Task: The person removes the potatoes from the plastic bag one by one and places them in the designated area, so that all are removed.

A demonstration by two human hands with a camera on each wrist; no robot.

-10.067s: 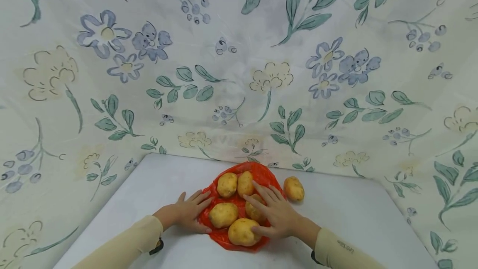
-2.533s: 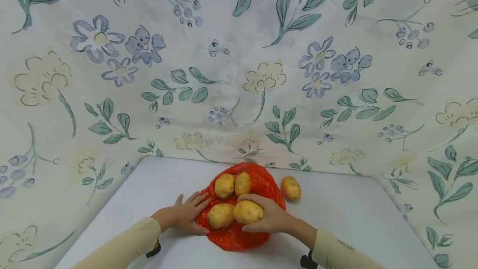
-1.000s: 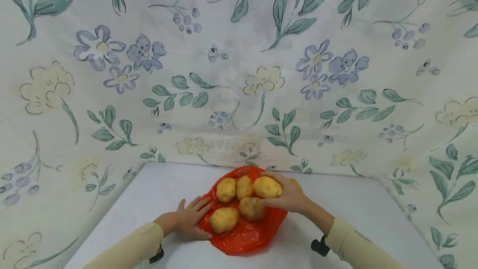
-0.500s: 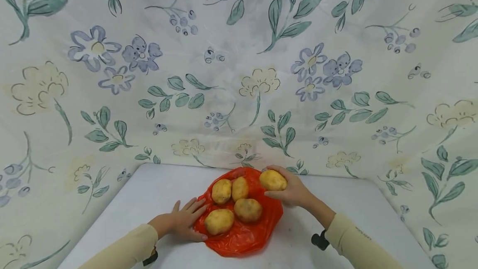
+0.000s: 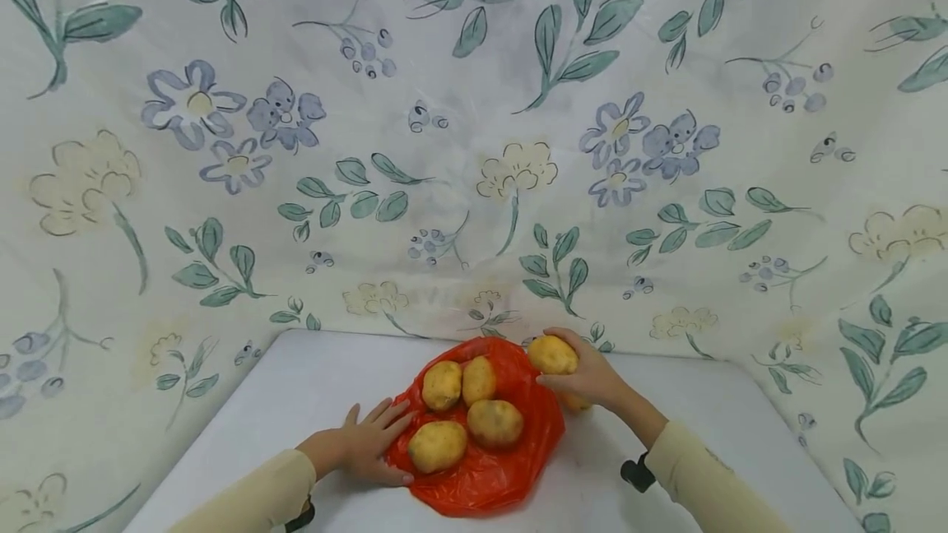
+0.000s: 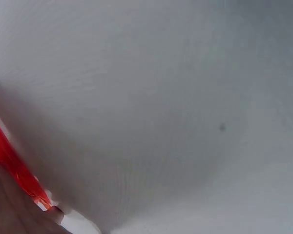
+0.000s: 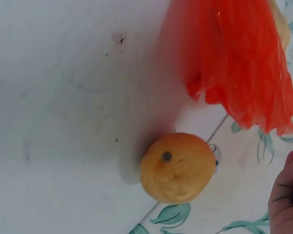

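Note:
A red plastic bag (image 5: 485,479) lies spread on the white table with several yellow-brown potatoes on it, among them a front-left potato (image 5: 438,446) and a darker potato (image 5: 494,423). My left hand (image 5: 363,444) rests with spread fingers at the bag's left edge. Above the bag's right edge, my right hand (image 5: 585,373) grips a potato (image 5: 552,354) between thumb and fingers. Below that hand, partly hidden, another potato (image 5: 576,403) sits off the bag; in the right wrist view this loose potato (image 7: 177,167) shows a dark spot, apart from the bag (image 7: 234,58).
The white table (image 5: 629,467) ends at the back against a flower-printed sheet (image 5: 474,212), which also stands at both sides. Small dark specks dot the tabletop (image 7: 63,112) in the right wrist view.
My right hand, spread over the potatoes at first, took one from the bag's front and carried it back and right, past the bag's edge. The left hand has stayed at the bag's left side.

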